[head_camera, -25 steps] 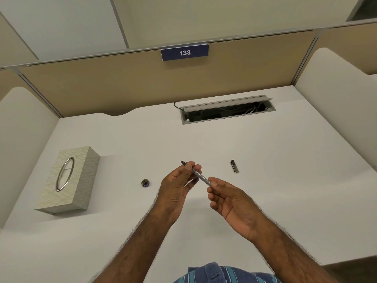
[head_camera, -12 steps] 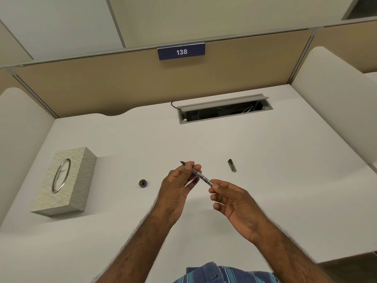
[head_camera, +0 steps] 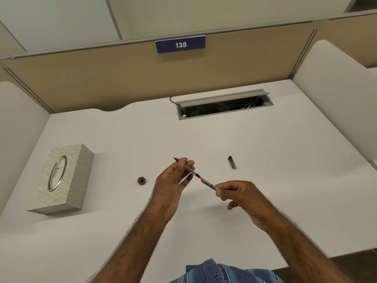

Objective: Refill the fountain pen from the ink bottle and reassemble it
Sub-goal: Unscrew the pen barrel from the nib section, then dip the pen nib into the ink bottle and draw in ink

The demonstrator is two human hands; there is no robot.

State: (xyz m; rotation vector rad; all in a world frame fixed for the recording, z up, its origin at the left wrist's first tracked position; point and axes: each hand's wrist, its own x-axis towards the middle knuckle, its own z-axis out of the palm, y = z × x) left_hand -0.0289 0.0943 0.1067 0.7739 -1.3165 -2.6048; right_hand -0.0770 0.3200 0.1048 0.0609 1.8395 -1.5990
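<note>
Centrally, left hand (head_camera: 173, 180) and right hand (head_camera: 240, 193) each pinch one end of a slim, clear-barrelled pen (head_camera: 201, 178) above the smooth white desk (head_camera: 265, 160).

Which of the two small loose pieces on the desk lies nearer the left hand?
The round dark ink-bottle cap, just left of the left hand; the slim pen cap lies further off, right of both hands.

white number 138 on a blue sign (head_camera: 180, 44), mounted on the tan partition (head_camera: 102, 78)
</note>
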